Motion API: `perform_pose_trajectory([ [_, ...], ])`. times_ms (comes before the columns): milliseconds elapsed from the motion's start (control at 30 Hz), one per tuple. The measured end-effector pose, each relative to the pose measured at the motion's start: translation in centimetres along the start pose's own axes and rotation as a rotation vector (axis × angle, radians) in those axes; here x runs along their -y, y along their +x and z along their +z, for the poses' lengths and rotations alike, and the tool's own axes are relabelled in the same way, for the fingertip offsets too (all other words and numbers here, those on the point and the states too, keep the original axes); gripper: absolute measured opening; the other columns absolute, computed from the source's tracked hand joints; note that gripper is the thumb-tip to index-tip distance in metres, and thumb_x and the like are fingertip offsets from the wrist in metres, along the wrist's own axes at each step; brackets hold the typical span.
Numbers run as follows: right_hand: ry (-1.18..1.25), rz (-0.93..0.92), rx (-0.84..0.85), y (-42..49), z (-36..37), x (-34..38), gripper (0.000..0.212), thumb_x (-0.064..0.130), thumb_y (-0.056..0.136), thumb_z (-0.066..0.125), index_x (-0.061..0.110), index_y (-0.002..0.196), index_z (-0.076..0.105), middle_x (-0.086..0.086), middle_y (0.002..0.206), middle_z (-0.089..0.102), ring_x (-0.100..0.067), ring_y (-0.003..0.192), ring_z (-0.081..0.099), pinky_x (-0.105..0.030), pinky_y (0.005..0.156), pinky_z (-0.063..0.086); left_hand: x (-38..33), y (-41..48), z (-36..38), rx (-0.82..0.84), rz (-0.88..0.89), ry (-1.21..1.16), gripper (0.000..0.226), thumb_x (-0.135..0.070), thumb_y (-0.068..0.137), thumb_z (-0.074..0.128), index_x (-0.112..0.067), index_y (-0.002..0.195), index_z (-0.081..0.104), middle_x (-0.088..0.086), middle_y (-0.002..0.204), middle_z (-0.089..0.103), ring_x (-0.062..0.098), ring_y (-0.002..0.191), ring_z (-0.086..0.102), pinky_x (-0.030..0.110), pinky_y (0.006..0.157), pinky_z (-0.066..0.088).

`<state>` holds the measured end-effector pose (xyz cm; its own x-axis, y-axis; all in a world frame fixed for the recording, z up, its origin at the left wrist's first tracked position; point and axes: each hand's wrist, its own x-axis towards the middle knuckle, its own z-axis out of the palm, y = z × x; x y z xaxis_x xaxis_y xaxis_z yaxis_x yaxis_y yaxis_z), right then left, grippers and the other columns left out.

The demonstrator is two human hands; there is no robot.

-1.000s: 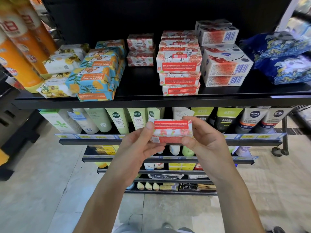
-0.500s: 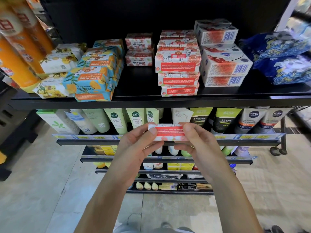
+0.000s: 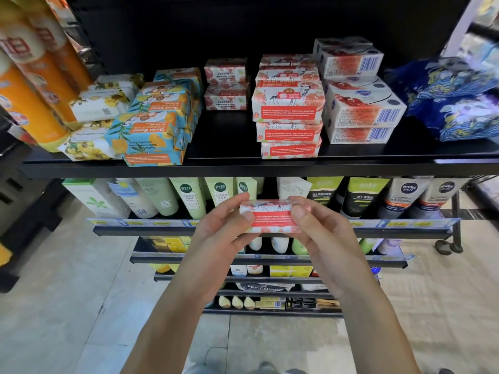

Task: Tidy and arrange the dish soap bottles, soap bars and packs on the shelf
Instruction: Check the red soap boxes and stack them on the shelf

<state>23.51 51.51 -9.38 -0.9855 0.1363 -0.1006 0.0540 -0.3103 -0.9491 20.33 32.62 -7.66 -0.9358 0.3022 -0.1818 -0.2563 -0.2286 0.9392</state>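
Note:
A red-and-white pomegranate soap bar [image 3: 271, 215] is held below the black top shelf [image 3: 243, 167]. My left hand [image 3: 221, 230] pinches its left end and my right hand [image 3: 318, 230] pinches its right end. On the shelf above stands a stack of matching red soap bars [image 3: 289, 112], with two more [image 3: 226, 85] further back. Blue-and-orange goat soap bars [image 3: 159, 122] are piled to the left, beside yellow-flowered soap packs [image 3: 100, 106]. White boxed soaps with barcodes [image 3: 359, 106] sit to the right. Orange dish soap bottles [image 3: 29, 76] stand at the far left.
Blue patterned soft packs [image 3: 459, 103] lie at the shelf's right end. Bare black shelf shows between the goat soap and the red stack. Tubes of face wash [image 3: 189, 198] fill the lower shelf behind my hands. A wheeled rack leg [image 3: 445, 247] stands at right.
Both hands have turned the bar in place, so its red label panel faces me again after tipping away half a second ago. The hands stay below the top shelf.

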Motion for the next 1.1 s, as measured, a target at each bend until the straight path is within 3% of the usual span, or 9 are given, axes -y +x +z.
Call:
perform_pose_trajectory([
  [200, 0.052, -0.074, 0.078, -0.4, -0.1, 0.4, 0.045, 0.028, 0.075, 0.079, 0.019, 0.119, 0.074, -0.006, 0.116, 0.076, -0.023, 0.114, 0.069, -0.029, 0.096, 0.054, -0.4, -0.1, 0.1, -0.023, -0.014, -0.012, 0.05, -0.029, 0.09, 0.075, -0.025, 0.138, 0.063, 0.015, 0.126, 0.069, 0.024, 0.122, 0.066, 0.045, 0.109, 0.048],
  [300, 0.031, -0.127, 0.121, -0.3, -0.5, 0.3, 0.054, 0.017, 0.078, 0.085, 0.018, 0.13, 0.068, -0.008, 0.122, 0.073, -0.026, 0.12, 0.064, -0.03, 0.095, 0.054, -0.5, -0.1, 0.1, -0.007, -0.022, -0.047, 0.048, -0.027, 0.094, 0.07, -0.017, 0.139, 0.06, 0.012, 0.123, 0.073, 0.027, 0.119, 0.068, 0.041, 0.102, 0.055],
  [400, 0.016, -0.164, 0.131, -0.2, -0.8, 0.1, 0.062, 0.009, 0.078, 0.079, 0.017, 0.138, 0.061, -0.006, 0.128, 0.07, -0.026, 0.123, 0.062, -0.034, 0.097, 0.053, -0.6, -0.2, 0.2, 0.003, -0.017, -0.074, 0.046, -0.029, 0.093, 0.069, -0.011, 0.135, 0.062, 0.014, 0.12, 0.074, 0.026, 0.113, 0.071, 0.035, 0.094, 0.059],
  [533, -0.003, -0.198, 0.176, -0.4, -0.7, 0.0, 0.069, -0.003, 0.08, 0.075, 0.014, 0.143, 0.053, 0.0, 0.131, 0.069, -0.021, 0.124, 0.061, -0.031, 0.097, 0.053, -0.4, 0.0, 0.2, -0.04, 0.008, -0.064, 0.046, -0.018, 0.09, 0.066, -0.009, 0.135, 0.06, 0.015, 0.11, 0.077, 0.026, 0.104, 0.074, 0.038, 0.092, 0.061],
  [700, -0.251, -0.259, 0.16, -0.6, -0.3, 0.6, 0.075, 0.001, 0.083, 0.078, 0.027, 0.147, 0.048, 0.007, 0.141, 0.059, -0.016, 0.132, 0.056, -0.032, 0.104, 0.051, -0.4, -0.1, 0.2, -0.055, 0.071, -0.03, 0.047, -0.015, 0.088, 0.066, -0.013, 0.134, 0.06, 0.013, 0.108, 0.078, 0.025, 0.102, 0.075, 0.035, 0.089, 0.061],
  [800, -0.609, -0.348, 0.055, -0.6, -0.1, 0.9, 0.083, 0.024, 0.078, 0.088, 0.043, 0.146, 0.045, 0.021, 0.148, 0.044, -0.005, 0.136, 0.048, -0.028, 0.106, 0.048, -0.3, 0.0, 0.2, -0.053, 0.092, -0.023, 0.047, -0.015, 0.088, 0.066, -0.015, 0.134, 0.061, 0.012, 0.108, 0.078, 0.025, 0.101, 0.075, 0.031, 0.086, 0.061],
  [867, -0.784, -0.446, 0.004, -0.5, 0.1, 0.9, 0.081, 0.031, 0.075, 0.09, 0.042, 0.143, 0.048, 0.024, 0.146, 0.041, -0.003, 0.138, 0.042, -0.023, 0.109, 0.042, -0.4, 0.0, 0.3, -0.059, 0.1, -0.017, 0.047, -0.016, 0.087, 0.066, -0.017, 0.133, 0.061, 0.011, 0.108, 0.078, 0.025, 0.103, 0.075, 0.032, 0.088, 0.061],
  [967, -0.845, -0.559, -0.043, -0.2, 0.2, 0.9, 0.073, 0.03, 0.074, 0.091, 0.035, 0.138, 0.056, 0.021, 0.139, 0.047, -0.004, 0.136, 0.045, -0.013, 0.108, 0.037, -1.1, 0.1, 0.5, -0.058, 0.133, 0.034, 0.047, -0.018, 0.087, 0.066, -0.019, 0.134, 0.061, 0.01, 0.11, 0.078, 0.027, 0.107, 0.074, 0.041, 0.097, 0.057],
  [1100, -0.79, -0.613, -0.091, -0.2, 0.5, 2.1, 0.068, 0.04, 0.072, 0.087, 0.037, 0.133, 0.057, 0.02, 0.137, 0.05, -0.003, 0.134, 0.047, -0.014, 0.104, 0.041, -2.5, 0.2, 0.7, -0.006, 0.221, 0.124, 0.047, -0.027, 0.092, 0.061, -0.022, 0.139, 0.058, 0.001, 0.105, 0.079, 0.019, 0.107, 0.073, 0.043, 0.1, 0.051],
])
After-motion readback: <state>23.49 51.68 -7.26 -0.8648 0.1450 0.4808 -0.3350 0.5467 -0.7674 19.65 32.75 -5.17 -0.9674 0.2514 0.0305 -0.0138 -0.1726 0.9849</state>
